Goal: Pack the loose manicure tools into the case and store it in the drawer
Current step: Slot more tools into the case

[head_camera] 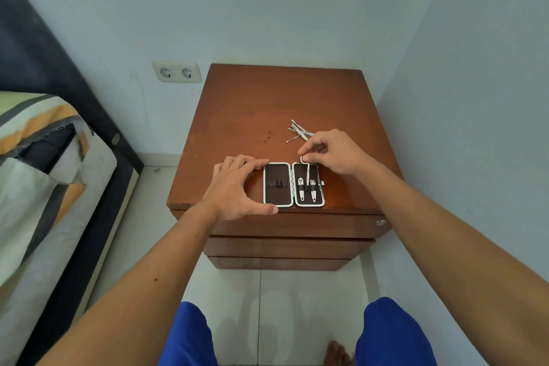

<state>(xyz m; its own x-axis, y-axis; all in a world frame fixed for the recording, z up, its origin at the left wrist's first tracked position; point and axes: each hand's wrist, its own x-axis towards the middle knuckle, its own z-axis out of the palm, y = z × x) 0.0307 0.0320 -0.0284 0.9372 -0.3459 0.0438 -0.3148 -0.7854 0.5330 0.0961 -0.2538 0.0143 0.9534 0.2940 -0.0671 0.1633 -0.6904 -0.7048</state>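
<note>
A small manicure case [277,197] lies open flat near the front edge of the wooden nightstand [252,104]. Its left half shows only bare elastic loops. Its right half holds two nail clippers [307,189] in loops. My left hand [234,190] grips the case's left edge, thumb at the front and fingers at the back. My right hand [329,151] pinches the ring handles of small scissors [307,171], whose blades point down into the right half. Several loose metal tools [298,131] lie in a pile behind my right hand.
The nightstand has drawers [285,224] below its top, all closed, with a small lock at the right. A bed [44,175] with a striped cover stands to the left. A double wall socket [176,72] sits behind. Walls close in at the back and right.
</note>
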